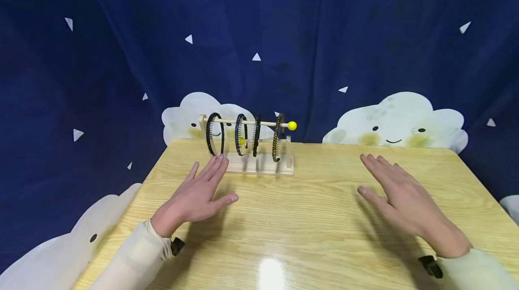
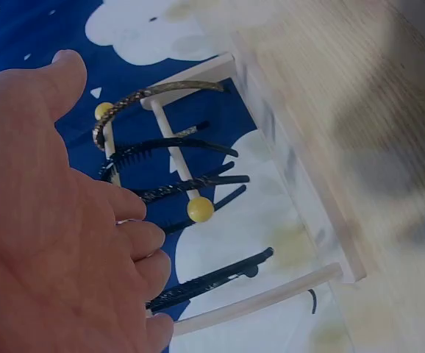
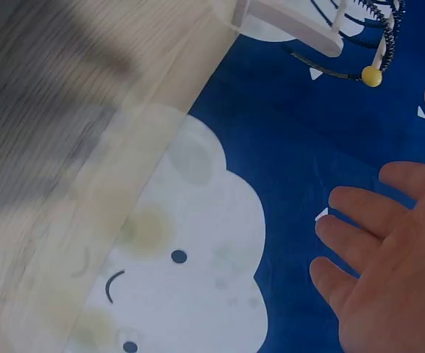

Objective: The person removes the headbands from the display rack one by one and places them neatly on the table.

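Several headbands hang on the upper rod of a pale wooden stand (image 1: 259, 168) at the back left of the table. A black headband (image 1: 208, 134) is leftmost, then a dark blue one (image 1: 238, 133), another black one (image 1: 256, 136) and a brown patterned one (image 1: 275, 139) nearest the yellow ball (image 1: 292, 125) on the rod's end. My left hand (image 1: 196, 200) is held over the table just in front of the stand, fingers straight and thumb spread, holding nothing. Well to the right, my right hand (image 1: 405, 200) hovers over the wood, also straight-fingered and holding nothing.
The light wooden table (image 1: 308, 218) ends at the back against a dark blue curtain (image 1: 259, 24) with white triangles and smiling clouds. A lower rod of the stand carries a second yellow ball (image 2: 201, 209).
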The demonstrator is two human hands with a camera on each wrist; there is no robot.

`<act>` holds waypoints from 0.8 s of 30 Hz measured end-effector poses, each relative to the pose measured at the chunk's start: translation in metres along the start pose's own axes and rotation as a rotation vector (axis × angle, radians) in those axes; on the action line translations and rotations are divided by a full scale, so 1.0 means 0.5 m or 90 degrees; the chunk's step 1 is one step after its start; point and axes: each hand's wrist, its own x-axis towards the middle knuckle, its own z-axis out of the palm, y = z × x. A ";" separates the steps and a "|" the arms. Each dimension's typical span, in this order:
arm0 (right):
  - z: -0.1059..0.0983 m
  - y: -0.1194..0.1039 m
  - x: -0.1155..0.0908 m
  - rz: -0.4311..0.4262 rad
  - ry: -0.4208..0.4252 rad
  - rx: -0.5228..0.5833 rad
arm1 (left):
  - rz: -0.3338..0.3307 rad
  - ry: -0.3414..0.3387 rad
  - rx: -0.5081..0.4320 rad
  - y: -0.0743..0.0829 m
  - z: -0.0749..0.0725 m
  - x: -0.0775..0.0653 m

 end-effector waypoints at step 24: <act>0.054 -0.060 0.107 0.054 0.033 0.259 | -0.051 -0.165 -0.074 -0.066 0.052 0.039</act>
